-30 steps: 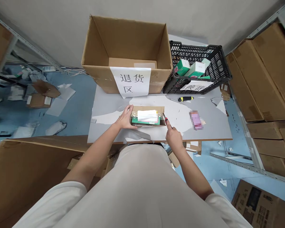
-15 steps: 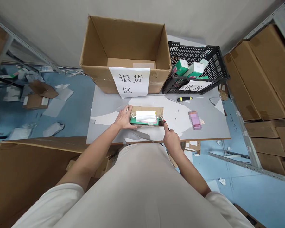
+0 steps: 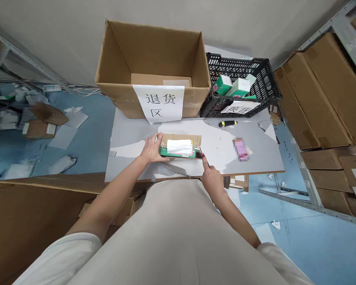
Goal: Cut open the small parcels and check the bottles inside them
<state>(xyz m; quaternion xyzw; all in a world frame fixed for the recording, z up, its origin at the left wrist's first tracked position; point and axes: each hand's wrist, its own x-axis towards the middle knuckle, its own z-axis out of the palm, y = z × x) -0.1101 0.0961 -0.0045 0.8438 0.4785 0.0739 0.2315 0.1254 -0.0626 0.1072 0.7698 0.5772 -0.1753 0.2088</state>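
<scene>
A small cardboard box [image 3: 180, 136] sits near the front of the table, its upper side open. Inside it lie a green box [image 3: 164, 152] and a folded white paper [image 3: 179, 146], with clear plastic wrap around them. My left hand [image 3: 151, 149] grips the left end of the cardboard box, fingers at the far side and thumb along the near side. In my right hand [image 3: 213, 180] is a utility knife [image 3: 203, 156] with a red and black handle. Its front end is at the near right corner of the box; the blade is too small to make out.
Behind stands a large open carton [image 3: 157, 51] with a paper sign [image 3: 160, 103], beside a black crate [image 3: 240, 71] holding green-and-white boxes. A yellow-and-black cutter [image 3: 228, 123] and a blurred pink item [image 3: 241, 149] lie on the table [image 3: 261, 158]. Shelved cartons [image 3: 311, 87] line the right.
The knife and my right hand have moved slightly toward me along the right end of the box. My left hand keeps its hold. The whole view has shifted a little.
</scene>
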